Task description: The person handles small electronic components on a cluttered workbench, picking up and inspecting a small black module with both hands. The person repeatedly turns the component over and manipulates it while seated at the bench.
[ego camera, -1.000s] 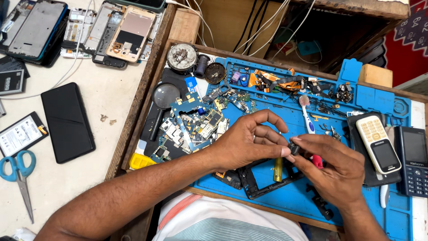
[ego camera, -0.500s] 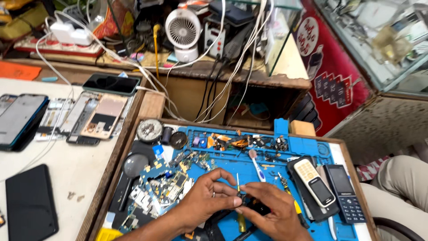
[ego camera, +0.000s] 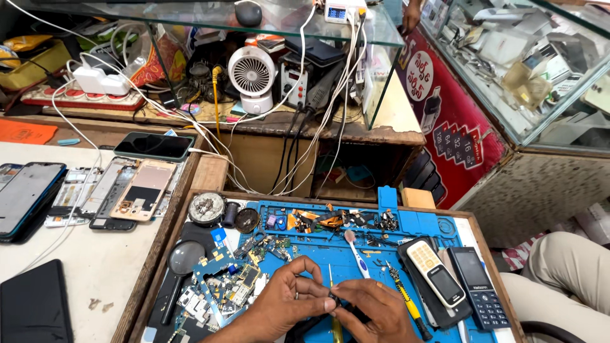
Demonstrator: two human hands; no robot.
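Note:
My left hand (ego camera: 286, 302) and my right hand (ego camera: 375, 311) meet at the bottom of the view over a blue work mat (ego camera: 330, 260). Their fingertips pinch a small dark part (ego camera: 334, 298) between them. A yellow-handled screwdriver (ego camera: 333, 305) stands upright between the hands, its tip pointing away from me. A pile of green and blue circuit boards (ego camera: 222, 286) lies just left of my left hand. A white toothbrush (ego camera: 356, 254) rests on the mat beyond the hands.
Two keypad phones (ego camera: 454, 279) lie right of my hands, a second screwdriver (ego camera: 406, 298) beside them. Opened smartphones (ego camera: 121, 190) sit on the white table at left. A small white fan (ego camera: 252, 76), cables and a glass counter (ego camera: 521, 70) stand behind. A person's knee (ego camera: 565, 267) shows at right.
The camera has tilted up, so the hands have dropped to the bottom edge and the shelf, fan and glass counter have come into view. Both hands stay together on the small part.

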